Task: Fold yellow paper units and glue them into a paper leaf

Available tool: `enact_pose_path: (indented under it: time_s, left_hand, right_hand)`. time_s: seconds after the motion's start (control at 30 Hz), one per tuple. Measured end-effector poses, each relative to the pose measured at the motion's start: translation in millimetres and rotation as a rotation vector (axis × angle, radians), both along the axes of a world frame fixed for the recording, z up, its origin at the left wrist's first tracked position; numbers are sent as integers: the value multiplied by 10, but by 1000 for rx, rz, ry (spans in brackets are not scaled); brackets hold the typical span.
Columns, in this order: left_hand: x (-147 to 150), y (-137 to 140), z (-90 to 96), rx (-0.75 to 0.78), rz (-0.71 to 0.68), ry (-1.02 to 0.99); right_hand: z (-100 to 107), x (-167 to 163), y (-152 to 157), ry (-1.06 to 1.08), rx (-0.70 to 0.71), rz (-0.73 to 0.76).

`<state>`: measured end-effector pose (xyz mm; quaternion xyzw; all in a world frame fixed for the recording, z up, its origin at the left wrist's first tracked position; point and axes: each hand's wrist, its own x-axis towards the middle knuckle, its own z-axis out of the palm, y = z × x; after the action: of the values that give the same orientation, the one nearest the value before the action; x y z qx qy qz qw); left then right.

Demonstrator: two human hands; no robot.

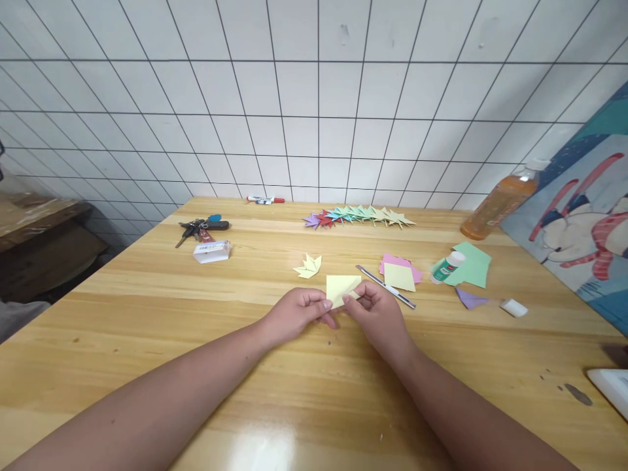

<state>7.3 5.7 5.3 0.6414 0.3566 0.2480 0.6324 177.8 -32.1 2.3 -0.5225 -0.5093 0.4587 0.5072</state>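
Between my two hands is a small pale yellow sheet of paper [339, 286], held just above the table with a crease or folded part at its lower right. My left hand [307, 309] pinches its lower left corner between thumb and fingers. On the other side, my right hand [377, 313] grips the lower right part, thumb on top. A folded pale yellow paper piece with pointed tips [309, 266] lies beyond my left hand. Just past my right hand rest a utility knife [392, 291] and a yellow square of paper [400, 277] on pink sheets [387, 259].
A row of folded coloured paper pieces [360, 214] lies near the tiled wall. To the right are a glue stick [448, 267], green paper [473, 265], a purple folded piece [470, 298], a white cap [513, 308] and a drink bottle [500, 199]. Keys [199, 229], a small box [212, 252] and a marker [265, 200] sit left.
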Motion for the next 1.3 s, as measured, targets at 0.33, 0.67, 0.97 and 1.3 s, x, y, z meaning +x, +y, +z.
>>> enact_pose_path:
  time_s: [0.33,0.67,0.97,1.3]
  left_hand:
    - [5,6,13,-26,-23,6]
    - [7,-16,-19,-16,48,41]
    - [30,-7,-26,-12,19,-40]
    - [49,-57,-22,-47,167,-92]
  right_hand:
    - [-18,3,14,-15,-1,-13]
    - [23,7,2,62,-8,31]
    - [73,-8,-24,22,-4,14]
    - [45,-26,-38,114,3,-26]
